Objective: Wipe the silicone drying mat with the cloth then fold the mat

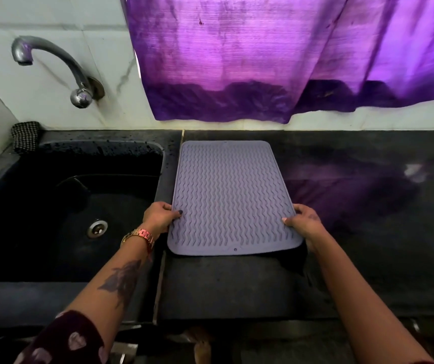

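Observation:
A grey silicone drying mat (pixel 230 195) with wavy ridges lies on the dark countertop (pixel 368 245), right of the sink. Its near end is raised a little off the counter. My left hand (pixel 159 216) grips the mat's near left edge, thumb on top. My right hand (pixel 304 219) grips the near right edge the same way. A dark cloth (pixel 293 261) shows under the mat's near right corner, mostly hidden. A checked cloth (pixel 25 136) sits at the sink's far left corner.
A black sink (pixel 53 206) with a metal drain (pixel 97 228) lies to the left, and a curved tap (pixel 53 67) is on the tiled wall. A purple curtain (pixel 276 56) hangs behind the counter.

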The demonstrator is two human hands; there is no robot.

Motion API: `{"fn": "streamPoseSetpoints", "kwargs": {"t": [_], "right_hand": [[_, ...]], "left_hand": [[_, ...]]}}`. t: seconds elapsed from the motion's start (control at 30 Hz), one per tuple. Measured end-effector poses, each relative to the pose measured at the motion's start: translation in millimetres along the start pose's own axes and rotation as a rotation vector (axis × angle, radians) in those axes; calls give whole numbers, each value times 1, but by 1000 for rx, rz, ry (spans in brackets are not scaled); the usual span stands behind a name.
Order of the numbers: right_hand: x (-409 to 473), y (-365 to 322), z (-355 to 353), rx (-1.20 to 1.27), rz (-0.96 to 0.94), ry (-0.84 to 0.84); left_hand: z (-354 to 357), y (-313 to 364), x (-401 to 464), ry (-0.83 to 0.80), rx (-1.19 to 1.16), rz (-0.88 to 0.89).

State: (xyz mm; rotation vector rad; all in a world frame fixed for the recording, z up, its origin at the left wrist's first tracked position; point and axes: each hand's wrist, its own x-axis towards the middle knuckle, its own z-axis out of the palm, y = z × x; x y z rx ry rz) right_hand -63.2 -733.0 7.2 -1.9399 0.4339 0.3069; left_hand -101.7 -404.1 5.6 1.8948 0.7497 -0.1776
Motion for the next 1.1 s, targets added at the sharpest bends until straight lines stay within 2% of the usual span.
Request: {"fn": "streamPoseSetpoints", "kwargs": {"t": [0.17,0.3,0.37,0.47,0.57,0.63,0.7,0.8,0.9,1.0,1.1], "right_hand": [[-2,14,6,-48,-17,66],[-13,17,11,-119,-102,138],[-23,18,13,-262,-166,184],[-42,26,19,-630,-279,298],[-57,38,28,-817,-485,415],[-62,43,35,-864,-593,360],[-62,48,42,-915,-639,264],[-59,52,48,-947,-644,158],[-53,50,49,-996,-608,83],[-46,29,47,-987,-645,92],[-40,-14,48,-943,-778,154]], "left_hand": [[4,-4,-18,113,250,109],[4,-10,-28,130,379,130],[4,-13,-32,140,421,144],[10,-17,-46,197,499,180],[23,-24,-62,364,641,312],[32,-30,-70,418,737,442],[39,-38,-71,378,812,525],[45,-47,-68,333,977,597],[48,-48,-68,311,1012,632],[47,-33,-64,355,1022,644],[46,2,-61,418,986,702]]}}
